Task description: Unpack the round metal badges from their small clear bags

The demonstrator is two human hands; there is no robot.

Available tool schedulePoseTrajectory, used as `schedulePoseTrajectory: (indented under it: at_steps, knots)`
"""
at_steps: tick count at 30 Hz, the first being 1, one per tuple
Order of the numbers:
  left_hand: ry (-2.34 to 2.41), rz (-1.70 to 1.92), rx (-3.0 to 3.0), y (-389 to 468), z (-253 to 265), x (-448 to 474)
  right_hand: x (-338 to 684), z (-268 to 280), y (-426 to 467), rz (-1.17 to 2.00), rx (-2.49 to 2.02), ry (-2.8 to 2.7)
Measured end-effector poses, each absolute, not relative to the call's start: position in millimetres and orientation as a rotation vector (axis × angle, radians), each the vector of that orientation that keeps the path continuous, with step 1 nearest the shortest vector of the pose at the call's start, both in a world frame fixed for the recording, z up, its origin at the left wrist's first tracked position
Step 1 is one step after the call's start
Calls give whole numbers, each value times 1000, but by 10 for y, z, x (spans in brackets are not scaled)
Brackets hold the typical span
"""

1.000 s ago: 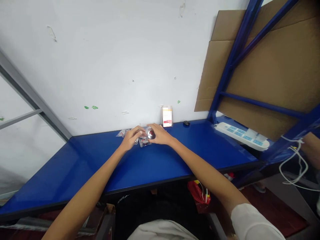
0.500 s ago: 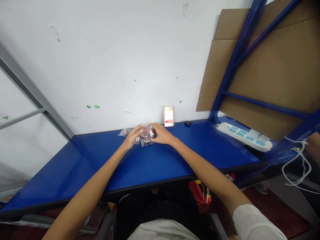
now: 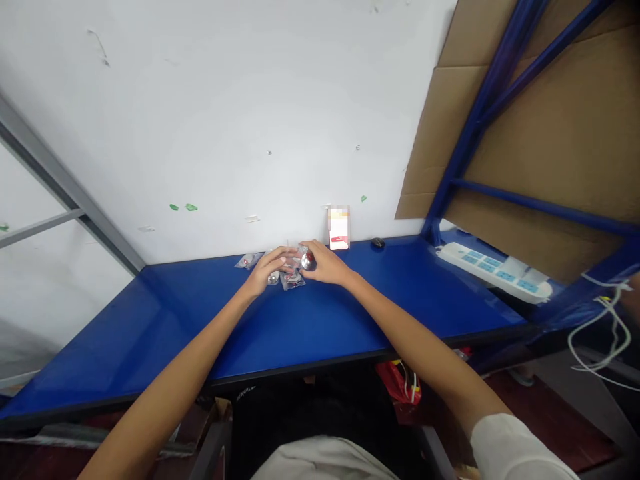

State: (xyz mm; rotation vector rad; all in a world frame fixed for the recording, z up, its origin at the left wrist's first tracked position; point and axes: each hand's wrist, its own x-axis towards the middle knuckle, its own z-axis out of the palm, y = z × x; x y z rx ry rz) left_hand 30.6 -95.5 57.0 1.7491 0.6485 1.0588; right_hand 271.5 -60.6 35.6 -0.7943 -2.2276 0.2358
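My right hand (image 3: pixel 327 265) is closed around a shiny round metal piece (image 3: pixel 309 261), dark red in part; its exact kind is too small to tell. Opposite it, the curved fingers of my left hand (image 3: pixel 264 271) grip a crinkled clear plastic bag (image 3: pixel 296 255) that reaches toward the metal piece. Whether the piece sits inside that bag, I cannot tell. Below the fingers lies a small clear packet (image 3: pixel 293 281) with dark and red contents. Another packet (image 3: pixel 273 278) shows partly under my left hand, and a third packet (image 3: pixel 247 261) lies to its left.
All this is on a blue table (image 3: pixel 165 327) against a white wall. A lit phone (image 3: pixel 339 230) leans on the wall, with a black computer mouse (image 3: pixel 378 243) to its right. A white power strip (image 3: pixel 495 270) lies beside a blue metal frame (image 3: pixel 465 147) backed with cardboard.
The view has shifted slightly. Both hands keep nearly the same place and hold, with the metal piece still in my right hand.
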Motion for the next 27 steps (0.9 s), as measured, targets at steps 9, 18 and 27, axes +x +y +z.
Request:
schedulePoseTrajectory:
  at_steps: [9,18,27]
  knots:
    - [688,1046,1859,-1017,643,322,2707,334,-607,220,-784,-2236]
    - [888,1051,2090,-1110,685,333,2700,348,-632,207,-784,-2227]
    - [829,976,1970,-1029,600,312,2702,380,-661,183,-777,-2240]
